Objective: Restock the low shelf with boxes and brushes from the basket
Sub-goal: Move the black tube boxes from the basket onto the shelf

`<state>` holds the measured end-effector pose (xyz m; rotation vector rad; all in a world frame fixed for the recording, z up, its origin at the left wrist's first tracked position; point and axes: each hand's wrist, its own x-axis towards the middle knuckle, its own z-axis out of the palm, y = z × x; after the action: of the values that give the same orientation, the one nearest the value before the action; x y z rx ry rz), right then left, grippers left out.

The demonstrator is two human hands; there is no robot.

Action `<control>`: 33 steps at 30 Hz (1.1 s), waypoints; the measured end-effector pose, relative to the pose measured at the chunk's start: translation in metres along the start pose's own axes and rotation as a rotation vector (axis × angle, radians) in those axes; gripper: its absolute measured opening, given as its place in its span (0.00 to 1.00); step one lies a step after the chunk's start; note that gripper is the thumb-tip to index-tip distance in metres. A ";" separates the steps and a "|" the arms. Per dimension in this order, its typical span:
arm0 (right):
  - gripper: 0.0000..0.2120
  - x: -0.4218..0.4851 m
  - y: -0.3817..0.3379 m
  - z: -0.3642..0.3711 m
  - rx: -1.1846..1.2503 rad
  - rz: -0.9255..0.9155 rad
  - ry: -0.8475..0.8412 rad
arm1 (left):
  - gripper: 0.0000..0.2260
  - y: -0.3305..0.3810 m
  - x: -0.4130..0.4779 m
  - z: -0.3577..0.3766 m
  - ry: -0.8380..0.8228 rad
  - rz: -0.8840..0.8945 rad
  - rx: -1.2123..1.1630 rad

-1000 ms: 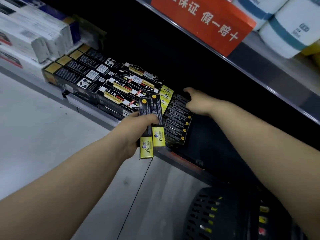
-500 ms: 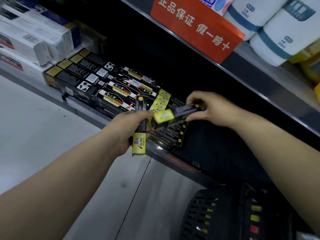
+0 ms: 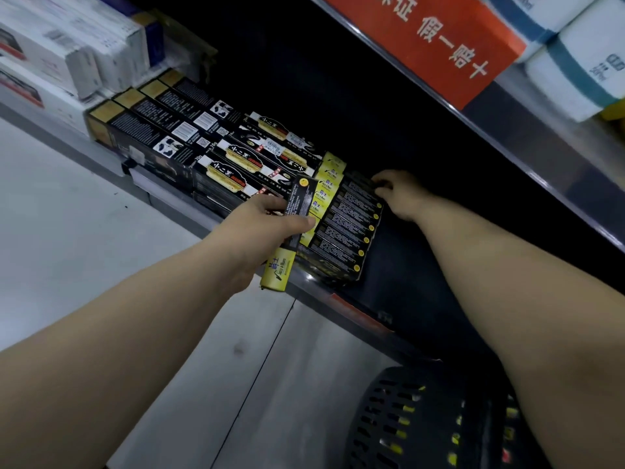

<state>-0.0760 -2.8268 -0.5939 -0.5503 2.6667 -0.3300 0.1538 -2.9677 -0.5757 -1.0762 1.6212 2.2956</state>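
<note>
- Our left hand (image 3: 267, 231) clamps a spare box (image 3: 275, 270) over the shelf's (image 3: 399, 275) front edge, ready to pass.
- Our right hand (image 3: 400, 196) pinches the back box (image 3: 358, 196), probably squaring the row.

The low shelf (image 3: 402, 269) lies bare right of the stacked boxes (image 3: 348, 225), beneath the overhanging upper shelf (image 3: 548, 154).
</note>
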 end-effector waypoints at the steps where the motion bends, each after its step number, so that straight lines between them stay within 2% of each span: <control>1: 0.17 0.000 -0.001 0.002 -0.021 -0.003 -0.029 | 0.27 -0.001 0.001 0.000 0.016 -0.005 0.008; 6: 0.22 -0.009 0.000 0.001 -0.089 0.020 -0.121 | 0.18 -0.003 0.005 0.002 0.034 -0.010 -0.011; 9: 0.29 -0.022 -0.016 -0.005 -0.238 0.000 -0.155 | 0.21 -0.004 0.006 0.004 0.055 0.038 0.043; 11: 0.39 -0.039 -0.033 -0.015 -0.217 -0.099 -0.182 | 0.24 -0.005 0.005 0.004 0.067 0.083 0.127; 13: 0.45 -0.064 -0.053 -0.026 -0.091 -0.311 -0.280 | 0.22 -0.004 0.001 0.003 0.044 0.151 0.249; 15: 0.41 -0.094 -0.069 -0.031 -0.083 -0.522 -0.327 | 0.17 0.000 -0.004 0.005 -0.041 0.218 0.334; 17: 0.26 -0.114 -0.075 -0.029 -0.223 -0.654 -0.216 | 0.15 0.005 -0.010 0.008 -0.107 0.267 0.375; 18: 0.19 -0.120 -0.075 -0.028 -0.312 -0.663 -0.157 | 0.14 0.007 -0.012 0.008 -0.102 0.296 0.400; 19: 0.16 -0.123 -0.073 -0.027 -0.381 -0.624 -0.119 | 0.13 0.008 -0.012 0.007 -0.066 0.324 0.403; 21: 0.15 -0.124 -0.062 -0.027 -0.442 -0.470 -0.069 | 0.12 0.008 -0.010 0.004 0.076 0.361 0.314; 23: 0.17 -0.122 -0.047 -0.026 -0.405 -0.308 -0.039 | 0.08 0.005 -0.006 -0.002 0.232 0.363 0.193; 24: 0.18 -0.122 -0.040 -0.023 -0.356 -0.239 -0.052 | 0.07 0.004 -0.007 -0.003 0.260 0.328 0.162; 26: 0.18 -0.121 -0.033 -0.012 -0.303 -0.172 -0.120 | 0.05 0.000 -0.007 -0.002 0.264 0.216 0.154; 29: 0.20 -0.118 -0.034 0.006 -0.351 -0.197 -0.192 | 0.08 -0.008 -0.007 0.004 0.158 0.058 0.123; 31: 0.20 -0.115 -0.036 0.013 -0.377 -0.204 -0.193 | 0.14 -0.017 0.000 0.011 0.086 -0.018 0.289; 32: 0.21 -0.113 -0.037 0.015 -0.384 -0.204 -0.183 | 0.17 -0.015 -0.002 0.014 0.071 -0.056 0.490; 33: 0.22 -0.112 -0.037 0.016 -0.385 -0.201 -0.173 | 0.18 -0.016 -0.003 0.016 0.018 -0.022 0.686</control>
<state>0.0370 -2.8147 -0.5597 -0.9216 2.5180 0.1774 0.1558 -2.9467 -0.5835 -0.9197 2.1379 1.4988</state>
